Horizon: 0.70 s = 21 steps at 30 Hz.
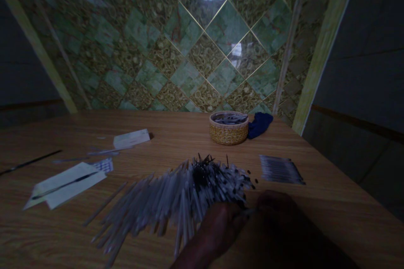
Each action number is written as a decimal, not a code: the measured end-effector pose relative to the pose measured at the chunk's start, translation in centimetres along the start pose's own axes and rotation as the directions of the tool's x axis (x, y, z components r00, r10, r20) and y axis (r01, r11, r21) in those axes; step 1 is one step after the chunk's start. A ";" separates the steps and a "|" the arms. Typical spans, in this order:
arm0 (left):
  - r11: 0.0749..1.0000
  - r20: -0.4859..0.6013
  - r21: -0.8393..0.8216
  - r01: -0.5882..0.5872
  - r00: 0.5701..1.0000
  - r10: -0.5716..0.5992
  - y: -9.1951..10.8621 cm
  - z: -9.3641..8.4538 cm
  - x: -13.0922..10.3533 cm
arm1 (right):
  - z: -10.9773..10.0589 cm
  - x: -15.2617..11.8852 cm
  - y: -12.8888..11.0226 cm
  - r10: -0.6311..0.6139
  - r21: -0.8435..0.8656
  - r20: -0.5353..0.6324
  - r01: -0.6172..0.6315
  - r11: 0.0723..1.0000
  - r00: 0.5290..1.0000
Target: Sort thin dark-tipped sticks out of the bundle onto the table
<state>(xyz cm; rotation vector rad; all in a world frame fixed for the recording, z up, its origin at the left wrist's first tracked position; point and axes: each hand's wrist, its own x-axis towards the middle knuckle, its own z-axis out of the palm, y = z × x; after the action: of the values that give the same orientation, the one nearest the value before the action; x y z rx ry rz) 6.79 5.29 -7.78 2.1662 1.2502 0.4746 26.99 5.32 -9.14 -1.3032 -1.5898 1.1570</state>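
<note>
The left hand [222, 223] pinches a slim, pale pen piece [250, 211]. The right hand [276, 206] meets the piece's right end (its grip is too dark to tell). Clear pen barrels [148, 206] lie heaped beside the left hand, with black pen parts [200, 175] on the heap's right portion. Aligned pens [280, 170] lie beyond the right hand; a wicker basket [229, 135] stands farther back.

Noted a crumpled navy-blue cloth [260, 125] toward the far right of the brown wood-grain table [176, 132]. Observed pale, flat paper sheets [66, 178] at left, with a white oblong item [131, 138] of unclear material beyond. Recorded a glossy green-and-brown diamond-tiled wall [205, 52] behind.
</note>
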 end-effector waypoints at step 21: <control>0.973 -0.112 0.200 -0.114 0.984 0.138 0.6 0.0 -0.1 | 0.5 0.2 0.3 0.098 0.269 0.002 -0.095 0.958 0.995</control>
<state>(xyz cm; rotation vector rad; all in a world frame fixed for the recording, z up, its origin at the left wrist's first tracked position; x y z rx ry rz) 7.14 4.92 -7.42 2.4232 1.2755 0.5698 26.54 5.46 -9.63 -1.2147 -1.3181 1.3713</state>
